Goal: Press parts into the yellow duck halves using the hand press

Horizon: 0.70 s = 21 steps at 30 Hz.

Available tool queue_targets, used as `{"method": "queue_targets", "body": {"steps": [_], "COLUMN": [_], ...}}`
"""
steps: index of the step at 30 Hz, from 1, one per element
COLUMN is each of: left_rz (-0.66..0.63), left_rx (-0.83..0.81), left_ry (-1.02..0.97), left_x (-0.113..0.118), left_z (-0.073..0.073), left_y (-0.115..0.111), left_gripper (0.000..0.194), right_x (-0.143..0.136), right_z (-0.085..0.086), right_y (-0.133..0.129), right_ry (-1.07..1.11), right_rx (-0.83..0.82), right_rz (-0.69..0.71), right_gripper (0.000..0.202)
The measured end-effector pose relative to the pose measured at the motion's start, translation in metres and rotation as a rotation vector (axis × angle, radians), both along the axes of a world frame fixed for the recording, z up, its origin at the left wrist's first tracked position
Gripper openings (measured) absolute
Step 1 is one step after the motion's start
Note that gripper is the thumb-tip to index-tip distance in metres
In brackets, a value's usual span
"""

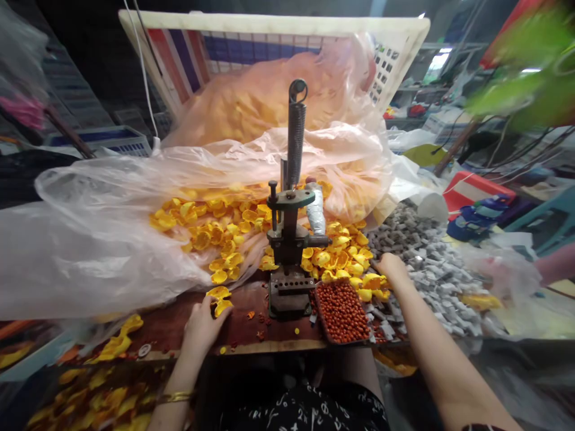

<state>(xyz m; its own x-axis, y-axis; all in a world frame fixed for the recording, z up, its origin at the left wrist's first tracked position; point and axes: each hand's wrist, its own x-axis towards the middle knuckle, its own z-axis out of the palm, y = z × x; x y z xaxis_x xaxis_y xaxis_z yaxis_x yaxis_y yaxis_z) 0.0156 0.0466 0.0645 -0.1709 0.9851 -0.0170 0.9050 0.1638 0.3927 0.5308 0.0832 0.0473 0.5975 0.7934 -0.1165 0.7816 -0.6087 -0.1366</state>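
Observation:
My left hand (203, 326) is closed on a yellow plastic shell piece (220, 293), low over the front left of the wooden bench. My right hand (392, 268) reaches to where a heap of grey plastic pieces (424, 275) meets a pile of yellow shells (339, 254). Its fingers are curled together at the heap, and whatever they pinch is hidden. Between both hands stands a dark hand press (290, 257) with a spring on top and a lever wrapped in silvery tape (315, 209). Against its right side sits a tray of small reddish-brown balls (342, 311).
Behind the press, a large clear plastic bag (112, 197) spills yellow shells onto the bench. A white plastic crate (274, 23) rises at the back. Blurred green fan blades (525, 84) are at upper right. More yellow pieces (90, 398) lie below the bench at left.

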Motion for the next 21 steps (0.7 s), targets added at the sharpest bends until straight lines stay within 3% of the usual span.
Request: {"method": "queue_targets", "body": {"steps": [4,7,10,15,17,21], "left_rz": [-0.057,-0.071,-0.020,0.054,0.039,0.014], "left_rx": [0.114,0.236,0.299,0.175,0.094,0.100], "left_ry": [-0.121,-0.287,-0.381,-0.138,-0.061,-0.311], "left_x": [0.000,-0.002,0.006,0.021,0.023,0.023], "left_z": [-0.023,-0.024,-0.021,-0.014,-0.013,-0.013], "left_y": [-0.002,-0.006,-0.009,-0.013,-0.014,-0.016], "left_gripper": [0.030,0.024,0.033,0.058,0.059,0.056], "right_x": [0.006,0.014,0.019,0.020,0.020,0.020], "right_z": [0.002,0.001,-0.002,-0.005,-0.005,-0.006], "right_y": [-0.004,-0.007,-0.009,-0.008,-0.007,-0.004], "right_ry": [-0.050,-0.038,-0.033,-0.036,-0.045,-0.061], "right_rx": [0.052,0.057,0.066,0.063,0.063,0.059], "right_rz": [0.016,0.086,0.123,0.176,0.173,0.164], "right_gripper": [0.039,0.023,0.022,0.033,0.029,0.026]}}
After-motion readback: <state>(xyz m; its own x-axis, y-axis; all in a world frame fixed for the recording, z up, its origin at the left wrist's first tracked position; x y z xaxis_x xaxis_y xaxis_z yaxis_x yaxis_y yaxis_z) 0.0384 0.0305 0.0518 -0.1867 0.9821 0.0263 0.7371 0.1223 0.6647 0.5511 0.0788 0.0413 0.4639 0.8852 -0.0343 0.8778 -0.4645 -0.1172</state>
